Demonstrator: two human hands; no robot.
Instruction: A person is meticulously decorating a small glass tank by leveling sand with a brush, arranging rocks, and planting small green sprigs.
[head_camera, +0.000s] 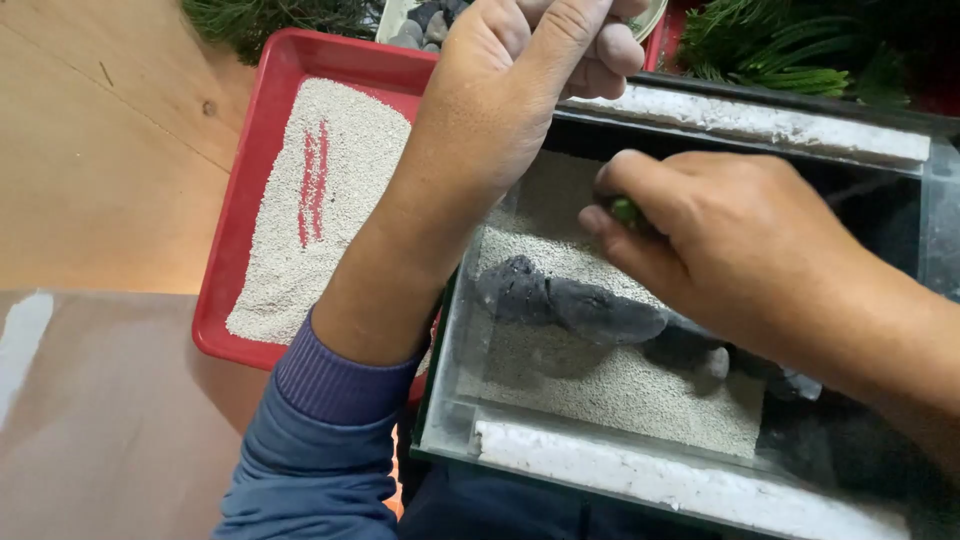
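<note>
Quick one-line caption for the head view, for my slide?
Right hand pinches a small green sprig over the gravel-bedded glass tank with dark rocks; left hand hovers above.

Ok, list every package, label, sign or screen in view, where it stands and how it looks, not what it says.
None in view: no packages, labels, signs or screens.
Nearest to a container: red plastic tray of pale sand, left, rectangular.
Clear glass tank with white-edged rims, centre-right, holding pale sand and a dark grey rock.
Left hand above the tank's far rim; right hand inside the tank, pinching a small green bit.
</note>
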